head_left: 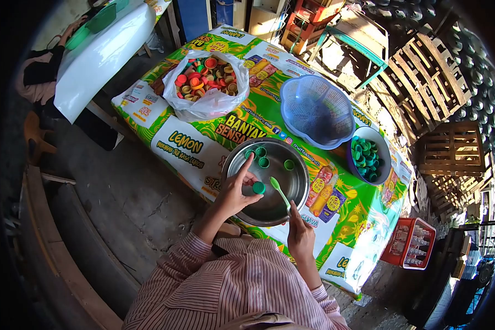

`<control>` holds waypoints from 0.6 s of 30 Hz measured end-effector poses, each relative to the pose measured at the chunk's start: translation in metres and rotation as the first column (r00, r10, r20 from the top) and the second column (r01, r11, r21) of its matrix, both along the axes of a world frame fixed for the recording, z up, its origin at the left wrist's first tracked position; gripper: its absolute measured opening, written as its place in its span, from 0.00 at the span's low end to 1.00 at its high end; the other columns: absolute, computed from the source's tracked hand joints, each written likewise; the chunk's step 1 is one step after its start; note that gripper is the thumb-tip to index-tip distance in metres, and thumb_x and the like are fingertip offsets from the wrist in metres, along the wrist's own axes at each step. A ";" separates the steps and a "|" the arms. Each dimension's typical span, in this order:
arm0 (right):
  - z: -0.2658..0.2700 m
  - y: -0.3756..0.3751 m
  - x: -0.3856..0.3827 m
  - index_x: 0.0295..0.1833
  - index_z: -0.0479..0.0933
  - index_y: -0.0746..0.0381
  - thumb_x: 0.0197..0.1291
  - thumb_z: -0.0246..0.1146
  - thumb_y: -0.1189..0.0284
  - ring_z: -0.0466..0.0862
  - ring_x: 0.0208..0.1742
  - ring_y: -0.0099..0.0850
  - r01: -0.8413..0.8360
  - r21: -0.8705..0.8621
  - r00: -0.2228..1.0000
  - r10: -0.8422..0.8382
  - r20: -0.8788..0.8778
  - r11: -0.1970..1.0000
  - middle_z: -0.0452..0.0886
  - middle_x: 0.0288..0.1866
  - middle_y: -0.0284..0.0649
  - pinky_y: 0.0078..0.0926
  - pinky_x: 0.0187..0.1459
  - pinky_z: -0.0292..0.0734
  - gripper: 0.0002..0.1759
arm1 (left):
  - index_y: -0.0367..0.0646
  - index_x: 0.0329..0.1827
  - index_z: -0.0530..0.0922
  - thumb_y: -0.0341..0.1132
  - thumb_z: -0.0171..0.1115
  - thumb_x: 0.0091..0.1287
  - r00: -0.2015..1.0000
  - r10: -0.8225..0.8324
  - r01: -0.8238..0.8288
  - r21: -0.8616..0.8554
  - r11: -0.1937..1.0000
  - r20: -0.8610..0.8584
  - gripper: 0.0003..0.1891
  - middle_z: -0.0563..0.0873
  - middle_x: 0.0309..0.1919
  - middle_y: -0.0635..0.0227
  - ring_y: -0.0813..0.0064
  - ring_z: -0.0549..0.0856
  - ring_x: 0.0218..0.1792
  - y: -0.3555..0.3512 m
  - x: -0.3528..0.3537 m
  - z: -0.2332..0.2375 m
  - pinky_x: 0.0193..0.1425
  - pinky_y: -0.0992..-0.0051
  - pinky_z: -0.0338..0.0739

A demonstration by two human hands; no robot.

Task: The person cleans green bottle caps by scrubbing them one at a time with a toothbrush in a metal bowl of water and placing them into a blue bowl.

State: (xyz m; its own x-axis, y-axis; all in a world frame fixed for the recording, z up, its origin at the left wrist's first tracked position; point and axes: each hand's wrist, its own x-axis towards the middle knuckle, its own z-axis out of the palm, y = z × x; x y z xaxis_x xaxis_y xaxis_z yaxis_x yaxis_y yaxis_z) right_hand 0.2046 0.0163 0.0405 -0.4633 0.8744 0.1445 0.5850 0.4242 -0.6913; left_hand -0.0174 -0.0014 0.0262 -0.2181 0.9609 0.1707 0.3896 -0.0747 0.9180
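My left hand (239,190) pinches a green bottle cap (258,188) between thumb and fingers, its index finger stretched out, above a steel basin (231,165). In my right hand (301,234) is a light green toothbrush (279,190), gripped by its handle and slanting over the basin's right side. Several loose green caps (263,162) lie on the basin floor toward its far side, with one apart (289,164) at the right. My left hand partly hides the basin's near left side.
A plastic bag of red, orange and tan caps (220,102) stands at the far left of the table (176,137). At the right are a blue colander (313,110) and a bowl of green caps (367,157). Another person (41,74) is at a white table. A red crate (406,242) and pallets (429,74) stand right.
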 end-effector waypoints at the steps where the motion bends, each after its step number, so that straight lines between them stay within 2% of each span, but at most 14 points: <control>1: 0.002 -0.003 -0.001 0.65 0.65 0.48 0.61 0.53 0.75 0.81 0.24 0.40 -0.055 -0.008 0.998 0.055 -0.001 0.998 0.81 0.27 0.44 0.35 0.24 0.73 0.25 | 0.45 0.73 0.45 0.27 0.71 0.47 1.000 -0.004 0.004 -0.002 1.000 0.000 0.52 0.81 0.34 0.64 0.74 0.82 0.38 -0.001 0.002 0.001 0.46 0.76 0.77; 3: -0.003 -0.001 0.001 0.66 0.65 0.48 0.61 0.52 0.75 0.81 0.24 0.40 -0.085 -0.009 0.994 0.085 0.073 0.996 0.80 0.26 0.44 0.35 0.25 0.72 0.26 | 0.43 0.72 0.51 0.26 0.70 0.49 0.988 0.013 -0.020 0.048 0.999 0.154 0.47 0.81 0.36 0.64 0.73 0.82 0.37 0.001 0.006 0.004 0.48 0.76 0.77; 4: -0.010 0.003 0.003 0.66 0.65 0.48 0.61 0.52 0.75 0.81 0.24 0.40 -0.024 -0.049 0.995 0.029 0.097 0.998 0.80 0.26 0.44 0.35 0.25 0.72 0.26 | 0.43 0.72 0.51 0.26 0.70 0.49 0.988 0.008 -0.016 0.049 0.999 0.155 0.47 0.81 0.36 0.64 0.73 0.82 0.37 0.001 0.006 0.005 0.48 0.76 0.77; 5: -0.015 0.007 0.005 0.66 0.65 0.48 0.61 0.53 0.75 0.81 0.24 0.40 0.035 -0.088 0.992 -0.024 0.123 0.996 0.80 0.25 0.44 0.36 0.25 0.73 0.26 | 0.42 0.70 0.55 0.26 0.68 0.52 0.995 0.006 -0.006 0.008 1.000 0.103 0.42 0.81 0.38 0.64 0.74 0.82 0.38 0.000 0.004 0.005 0.49 0.76 0.77; 6: -0.016 0.009 0.005 0.66 0.65 0.51 0.61 0.52 0.77 0.80 0.23 0.38 0.054 -0.112 0.998 -0.056 -0.016 0.992 0.79 0.24 0.45 0.33 0.27 0.73 0.26 | 0.41 0.68 0.60 0.26 0.67 0.55 0.999 0.002 -0.001 -0.031 1.000 0.049 0.37 0.81 0.40 0.64 0.74 0.82 0.39 0.000 0.002 0.006 0.50 0.76 0.77; 7: -0.016 0.008 0.005 0.66 0.65 0.51 0.61 0.52 0.77 0.80 0.23 0.38 0.052 -0.110 0.998 -0.055 -0.017 0.993 0.79 0.24 0.45 0.33 0.27 0.73 0.26 | 0.41 0.68 0.60 0.26 0.67 0.55 0.999 0.004 -0.002 -0.028 1.000 0.048 0.37 0.81 0.40 0.64 0.74 0.82 0.39 0.001 0.001 0.002 0.50 0.76 0.77; 8: -0.014 0.007 0.005 0.66 0.65 0.52 0.61 0.51 0.78 0.80 0.23 0.37 0.029 -0.130 0.998 -0.036 -0.049 0.991 0.78 0.23 0.45 0.30 0.28 0.73 0.26 | 0.40 0.65 0.63 0.27 0.64 0.58 0.957 -0.022 0.042 -0.063 0.997 0.289 0.31 0.80 0.44 0.64 0.74 0.82 0.41 0.001 -0.001 -0.006 0.50 0.76 0.77; 9: -0.009 0.006 0.003 0.65 0.65 0.53 0.61 0.50 0.78 0.80 0.22 0.35 0.006 -0.149 0.996 -0.019 -0.082 0.989 0.77 0.23 0.46 0.26 0.28 0.73 0.25 | 0.39 0.62 0.67 0.27 0.62 0.61 0.858 -0.038 0.095 -0.085 0.992 0.513 0.25 0.79 0.47 0.64 0.73 0.82 0.43 0.002 -0.003 -0.007 0.51 0.75 0.77; 10: 0.002 0.005 0.000 0.65 0.65 0.55 0.62 0.50 0.79 0.79 0.23 0.34 0.001 -0.203 0.995 -0.020 -0.095 0.979 0.76 0.24 0.49 0.22 0.28 0.70 0.25 | 0.40 0.59 0.70 0.30 0.56 0.66 0.757 0.009 0.128 -0.161 0.979 0.653 0.18 0.77 0.52 0.67 0.74 0.80 0.48 0.003 -0.005 -0.008 0.53 0.74 0.76; 11: 0.005 0.003 -0.002 0.65 0.65 0.55 0.62 0.50 0.79 0.79 0.23 0.34 -0.002 -0.201 0.995 -0.018 -0.095 0.980 0.76 0.24 0.49 0.22 0.28 0.70 0.25 | 0.40 0.59 0.70 0.30 0.56 0.66 0.757 0.010 0.126 -0.160 0.979 0.653 0.18 0.77 0.52 0.67 0.74 0.80 0.48 0.002 -0.005 -0.009 0.53 0.74 0.76; 13: 0.007 0.001 -0.004 0.65 0.65 0.54 0.62 0.50 0.78 0.79 0.23 0.36 0.009 -0.258 0.986 -0.052 -0.160 0.966 0.76 0.25 0.51 0.22 0.28 0.69 0.24 | 0.42 0.60 0.70 0.32 0.52 0.68 0.469 0.061 0.150 -0.148 0.977 0.881 0.17 0.76 0.53 0.69 0.75 0.78 0.52 0.001 -0.004 -0.007 0.57 0.74 0.73; 15: 0.012 -0.001 -0.006 0.65 0.65 0.55 0.62 0.50 0.78 0.80 0.23 0.39 0.009 -0.287 0.989 -0.050 -0.136 0.958 0.77 0.27 0.52 0.23 0.29 0.70 0.24 | 0.43 0.61 0.70 0.31 0.51 0.69 0.467 0.044 0.163 -0.135 0.977 0.883 0.17 0.76 0.54 0.71 0.76 0.77 0.53 0.000 -0.004 -0.004 0.59 0.74 0.71; 17: 0.010 -0.003 -0.007 0.64 0.66 0.54 0.63 0.51 0.76 0.80 0.23 0.40 -0.056 -0.254 0.987 0.016 -0.158 0.965 0.77 0.24 0.51 0.26 0.27 0.71 0.23 | 0.44 0.61 0.69 0.30 0.51 0.68 0.536 0.023 0.157 -0.127 0.979 0.844 0.18 0.76 0.54 0.70 0.77 0.77 0.52 0.000 -0.003 -0.003 0.59 0.75 0.72; 18: 0.016 -0.003 -0.008 0.64 0.67 0.52 0.63 0.52 0.75 0.80 0.21 0.39 -0.063 -0.267 0.996 0.045 -0.074 0.962 0.76 0.21 0.49 0.29 0.24 0.71 0.22 | 0.42 0.62 0.69 0.29 0.53 0.67 0.508 0.048 0.136 -0.135 0.981 0.860 0.19 0.75 0.56 0.69 0.79 0.77 0.52 0.001 -0.003 -0.005 0.58 0.77 0.71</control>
